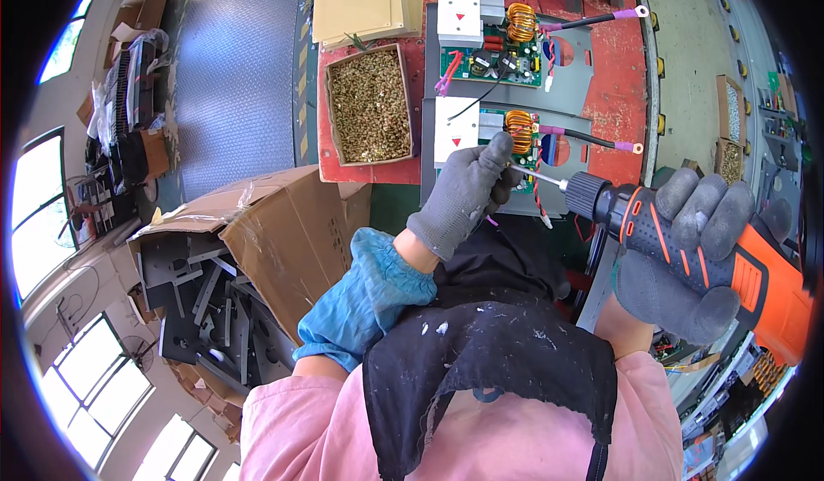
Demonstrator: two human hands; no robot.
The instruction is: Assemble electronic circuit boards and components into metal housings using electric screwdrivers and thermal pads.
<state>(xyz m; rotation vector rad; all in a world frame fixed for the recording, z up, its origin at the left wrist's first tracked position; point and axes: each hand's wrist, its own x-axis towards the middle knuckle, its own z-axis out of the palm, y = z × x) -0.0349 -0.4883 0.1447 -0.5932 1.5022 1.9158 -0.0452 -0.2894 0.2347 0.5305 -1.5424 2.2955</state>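
My right hand (699,232), in a grey glove, is wrapped around an orange and black power screwdriver (635,215). Its long bit (539,175) points left toward my left hand (468,193). That hand, gloved too, has thumb and fingers closed by the bit's tip; what they pinch is hidden. Just beyond the fingers lies the nearer circuit board (491,122), carrying a copper coil (519,131) and a white block (455,127). The farther board (493,62) has a like coil (521,23) and white block (459,16). Both rest on grey metal plates (575,82).
A carton of small brass-coloured fasteners (371,108) stands on the red table (625,78), with tan panels (365,11) behind it. Black cables with ring lugs (592,139) reach right from the boards. Left of me, a large cardboard box (287,236) holds dark metal parts (210,301).
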